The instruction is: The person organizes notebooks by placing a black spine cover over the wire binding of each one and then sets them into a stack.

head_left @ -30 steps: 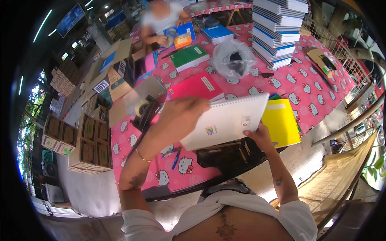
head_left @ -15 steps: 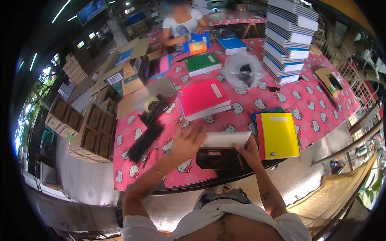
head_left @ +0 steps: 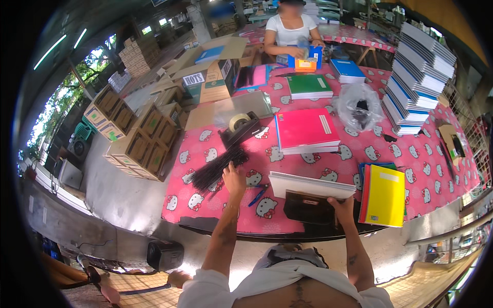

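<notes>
My left hand (head_left: 234, 178) reaches to the near right side of a bundle of thin black binding coils (head_left: 218, 172), its fingertips closed at the strands. My right hand (head_left: 341, 209) grips the right end of an unbound notebook (head_left: 310, 186), whose white pages stand on edge, tilted. Just in front of the pages sits a dark pouch (head_left: 308, 207), close to my right fingers. A blue pliers-like tool (head_left: 259, 195) lies between my left hand and the notebook. Right of my right hand is a pile topped by a yellow spiral notebook (head_left: 386, 196).
Beyond the coils stands a tape dispenser (head_left: 241, 128). Red notebooks (head_left: 305, 128), green notebooks (head_left: 309, 85) and a clear plastic bag (head_left: 359, 108) occupy the middle. A tall notebook stack (head_left: 418, 82) rises at right. A co-worker (head_left: 292, 31) handles a blue notebook across the table; cartons (head_left: 146, 138) stand left.
My left hand has moved left, from the notebook pages to the black coils. My right hand still holds the notebook. The whole scene has shifted to the right in view.
</notes>
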Tool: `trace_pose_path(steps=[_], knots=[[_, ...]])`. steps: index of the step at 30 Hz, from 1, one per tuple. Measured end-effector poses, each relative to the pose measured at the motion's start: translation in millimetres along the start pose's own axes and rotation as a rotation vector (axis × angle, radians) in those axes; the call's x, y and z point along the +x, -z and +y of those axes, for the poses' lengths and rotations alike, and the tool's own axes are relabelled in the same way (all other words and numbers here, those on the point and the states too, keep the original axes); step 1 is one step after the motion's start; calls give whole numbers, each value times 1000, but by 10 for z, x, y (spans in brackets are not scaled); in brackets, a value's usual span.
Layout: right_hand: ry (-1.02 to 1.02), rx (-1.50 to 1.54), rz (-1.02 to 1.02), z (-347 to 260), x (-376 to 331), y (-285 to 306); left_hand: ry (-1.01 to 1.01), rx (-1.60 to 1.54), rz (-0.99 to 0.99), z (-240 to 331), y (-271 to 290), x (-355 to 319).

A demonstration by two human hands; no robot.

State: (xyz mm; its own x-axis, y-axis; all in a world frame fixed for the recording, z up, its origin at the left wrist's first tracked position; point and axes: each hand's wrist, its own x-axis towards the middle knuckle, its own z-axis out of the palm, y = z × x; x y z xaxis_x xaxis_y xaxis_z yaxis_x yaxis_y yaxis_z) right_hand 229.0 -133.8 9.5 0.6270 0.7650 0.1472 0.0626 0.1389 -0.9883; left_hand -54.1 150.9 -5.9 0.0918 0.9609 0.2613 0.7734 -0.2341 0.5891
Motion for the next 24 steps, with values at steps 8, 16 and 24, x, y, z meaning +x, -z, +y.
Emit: trace_pose_path(steps=[8,16,24], knots=[[561,-626,220,-1078,-99,-221,-174,137,69,-151,339,201],[636,-902,-280,-1175,319,-1412,-361,-552,-209,740,926,-319],[659,-874,-260,-1052,448,-1502,-585,-535,-88,950,932,-634]])
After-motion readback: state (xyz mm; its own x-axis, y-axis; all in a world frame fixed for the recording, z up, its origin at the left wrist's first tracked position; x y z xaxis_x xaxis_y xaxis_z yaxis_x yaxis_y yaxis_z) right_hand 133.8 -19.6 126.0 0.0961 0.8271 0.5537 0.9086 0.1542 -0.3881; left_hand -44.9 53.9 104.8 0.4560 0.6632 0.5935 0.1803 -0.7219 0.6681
